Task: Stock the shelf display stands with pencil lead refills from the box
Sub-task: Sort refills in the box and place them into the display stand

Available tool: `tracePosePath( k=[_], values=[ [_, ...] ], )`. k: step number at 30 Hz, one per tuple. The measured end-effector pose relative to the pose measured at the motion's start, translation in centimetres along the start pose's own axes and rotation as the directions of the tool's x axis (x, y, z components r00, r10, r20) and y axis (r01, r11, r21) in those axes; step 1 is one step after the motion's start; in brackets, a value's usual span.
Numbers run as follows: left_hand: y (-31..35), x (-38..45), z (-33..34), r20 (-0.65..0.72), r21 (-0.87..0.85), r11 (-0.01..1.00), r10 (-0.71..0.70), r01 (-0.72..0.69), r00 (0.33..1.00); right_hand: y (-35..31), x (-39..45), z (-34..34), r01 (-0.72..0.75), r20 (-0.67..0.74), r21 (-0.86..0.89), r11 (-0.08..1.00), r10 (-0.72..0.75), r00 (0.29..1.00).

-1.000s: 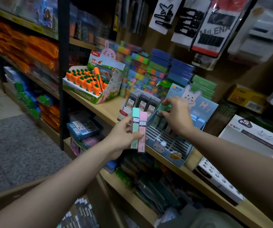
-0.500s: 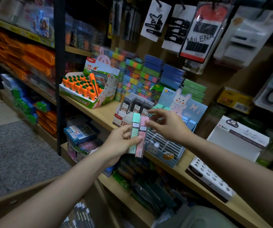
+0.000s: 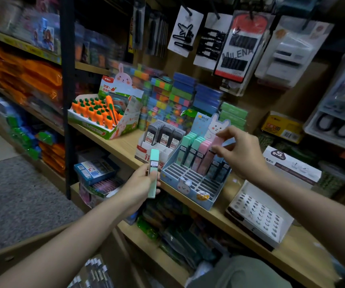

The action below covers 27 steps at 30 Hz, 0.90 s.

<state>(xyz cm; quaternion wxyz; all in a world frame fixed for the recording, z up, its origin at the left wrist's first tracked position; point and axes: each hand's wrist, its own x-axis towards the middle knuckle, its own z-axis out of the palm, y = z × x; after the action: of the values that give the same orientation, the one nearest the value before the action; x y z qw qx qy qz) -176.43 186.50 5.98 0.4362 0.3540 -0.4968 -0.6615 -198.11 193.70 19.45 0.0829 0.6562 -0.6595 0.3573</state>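
My left hand (image 3: 140,183) grips one mint-green lead refill case (image 3: 154,173) upright, just left of the blue bunny display stand (image 3: 190,187). My right hand (image 3: 240,152) pinches a pink refill case (image 3: 217,142) over the stand's back rows. Green, pink and blue cases (image 3: 192,150) stand in those back rows; the front slots are bare. A white stand with dark grey refills (image 3: 164,135) sits just behind the left hand. At the bottom, a cardboard box (image 3: 9,258) holds more refill packs (image 3: 93,273).
A wooden shelf (image 3: 125,146) carries a carrot eraser display (image 3: 100,115), stacked colourful boxes (image 3: 179,98) and a white perforated tray (image 3: 259,217). Hair clip cards (image 3: 240,46) hang above. A black upright post (image 3: 67,96) stands at the left. Lower shelves are packed with goods.
My right hand took the pink case from my left hand and carried it to the bunny stand's back rows. The left hand now holds only the green case.
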Motion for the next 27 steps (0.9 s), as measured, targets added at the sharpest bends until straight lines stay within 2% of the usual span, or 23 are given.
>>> tracePosePath(
  k=[7, 15, 27],
  values=[
    [-0.4, -0.4, 0.2, 0.09, 0.043, 0.999, 0.016, -0.02, 0.996, 1.3, -0.8, 3.0, 0.028, -0.039, -0.02, 0.999, -0.029, 0.999],
    [0.1, -0.4, -0.4, 0.073, 0.145, 0.988, 0.041, -0.051, 0.997, 1.4, 0.2, 5.2, 0.024, -0.032, -0.059, 0.998, -0.026, 0.999],
    [0.3, 0.1, 0.8, 0.064, 0.181, 0.97, 0.152, -0.161, 0.986, 0.9, 0.4, 6.0, 0.067, -0.002, -0.185, 0.98, -0.068, 0.998]
  ],
)
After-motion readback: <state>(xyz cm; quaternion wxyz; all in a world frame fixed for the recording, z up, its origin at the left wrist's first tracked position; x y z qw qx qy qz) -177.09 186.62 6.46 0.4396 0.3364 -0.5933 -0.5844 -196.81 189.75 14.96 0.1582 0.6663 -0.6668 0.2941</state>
